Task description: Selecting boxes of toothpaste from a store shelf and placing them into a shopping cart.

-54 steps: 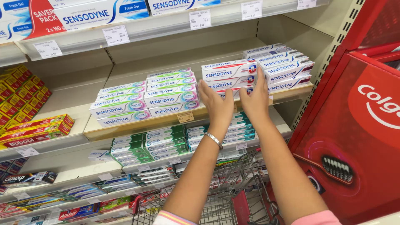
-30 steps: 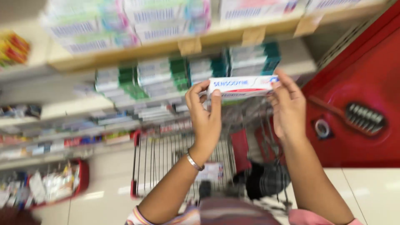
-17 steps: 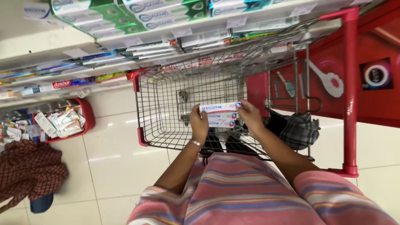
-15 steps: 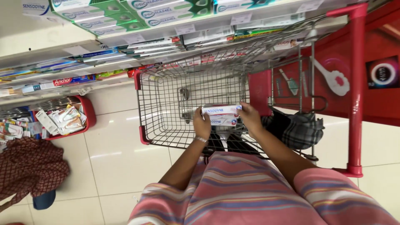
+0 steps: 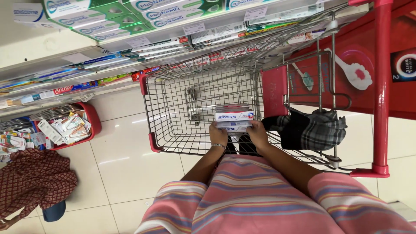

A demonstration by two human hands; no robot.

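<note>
1. Bright, even store light falls from overhead, with no dark corners.
2. Pale glare streaks shine on the glossy floor tiles (image 5: pixel 130 156) left of the left hand (image 5: pixel 218 135).
3. Shadows are soft and faint.
4. The view is mostly sharp; shelves (image 5: pixel 143 41) above the hands bend toward the edges, wide-angle.

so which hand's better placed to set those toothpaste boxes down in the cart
Probably the left hand: it grips the toothpaste boxes from the side over the open wire cart. The right hand sits nearer the checked bag in the child seat, so it has less room.
</note>
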